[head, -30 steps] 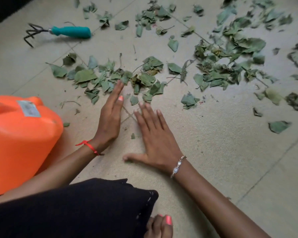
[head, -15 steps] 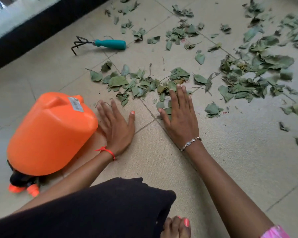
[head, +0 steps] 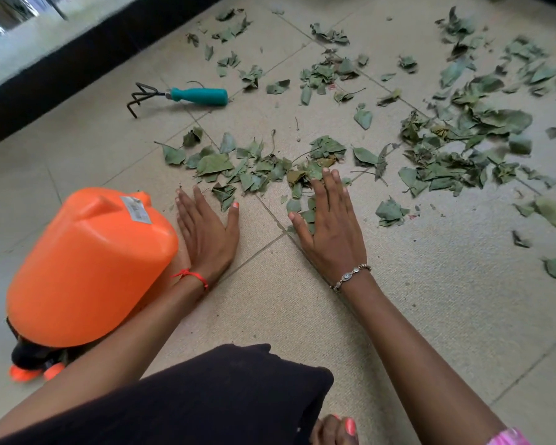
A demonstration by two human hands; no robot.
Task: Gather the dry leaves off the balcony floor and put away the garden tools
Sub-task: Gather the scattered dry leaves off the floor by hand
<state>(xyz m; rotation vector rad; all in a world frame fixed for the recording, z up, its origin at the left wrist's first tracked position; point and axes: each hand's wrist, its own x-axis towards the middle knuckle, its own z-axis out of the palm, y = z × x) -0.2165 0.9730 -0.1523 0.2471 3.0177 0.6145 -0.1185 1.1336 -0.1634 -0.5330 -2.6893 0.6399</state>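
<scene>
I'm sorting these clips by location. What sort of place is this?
Probably a home balcony or patio: a beige tiled floor strewn with dry leaves, a small hand rake lying on it, and an orange container tipped on its side.

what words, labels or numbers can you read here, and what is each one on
None can be read.
Sticker on the orange jug: it carries some print, too small and blurred to read.
Rake: no lettering shows on its teal handle.
Nothing else in view carries text.
</scene>
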